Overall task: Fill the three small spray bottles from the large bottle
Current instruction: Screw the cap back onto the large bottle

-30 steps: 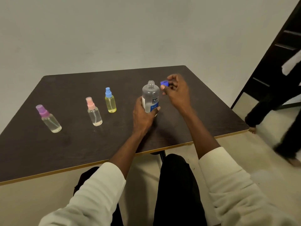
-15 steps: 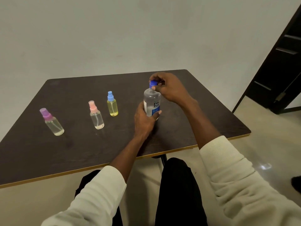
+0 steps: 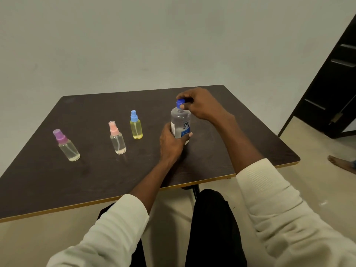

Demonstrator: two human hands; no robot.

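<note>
Right hand (image 3: 200, 106) sits over the top of the large clear bottle (image 3: 180, 124), its thumb and fingers curled round the blue cap (image 3: 180, 103), which is on the bottle's neck. Directly below it, the left hand (image 3: 172, 143) wraps the bottle's lower body from the near side, thumb across the blue part of the label, holding the bottle upright on the dark brown table (image 3: 240, 139). The label reads "re-nu" and the bottle holds clear liquid up to its shoulder.

Left of the left hand, and apart from it, stand the three small spray bottles, all upright with their spray tops on. Closest to that hand is the yellow bottle with the blue sprayer (image 3: 136, 125). Just past it, further left and slightly nearer the person, is the clear bottle with the pink sprayer (image 3: 117, 138). Furthest from the hand is the clear bottle with the purple sprayer (image 3: 66, 145), well apart from the other two.

Both forearms come out of cream sleeves (image 3: 269, 199). Far right of the right hand, beyond the table's edge, a bare foot (image 3: 341, 163) rests on the pale floor near a dark door (image 3: 335, 89)
</note>
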